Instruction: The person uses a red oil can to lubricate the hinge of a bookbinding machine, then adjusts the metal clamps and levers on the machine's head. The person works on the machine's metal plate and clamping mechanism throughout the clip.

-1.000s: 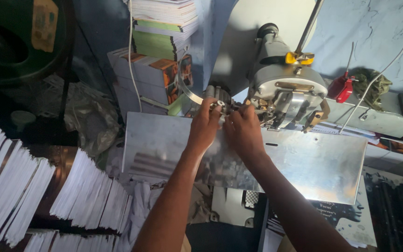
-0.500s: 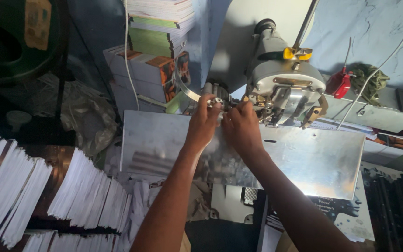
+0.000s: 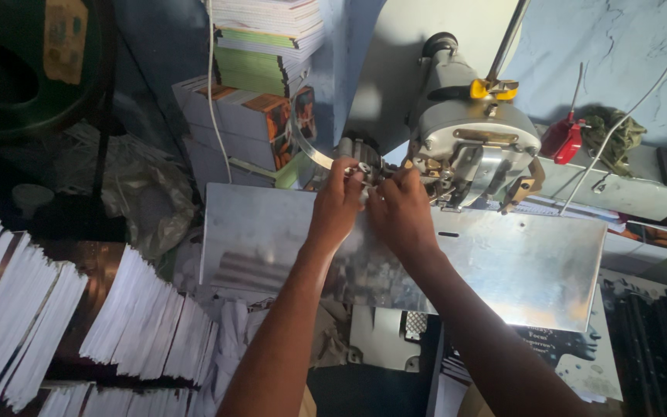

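Both my hands reach up to a small metal part on the left side of a grey machine head. My left hand pinches that part with thumb and fingertips. My right hand sits beside it, fingertips closed at the same spot by the machine's mechanism. A thin metal strip curves up and left from there. Under my hands lies the machine's shiny steel table plate.
Stacks of white paper bundles fan out at lower left. Piled books stand behind the plate. A red oil can and a rag sit on a shelf at right. A white cable hangs down at the back.
The view has shifted slightly; my hands stay at the same small part by the machine head with little visible movement.
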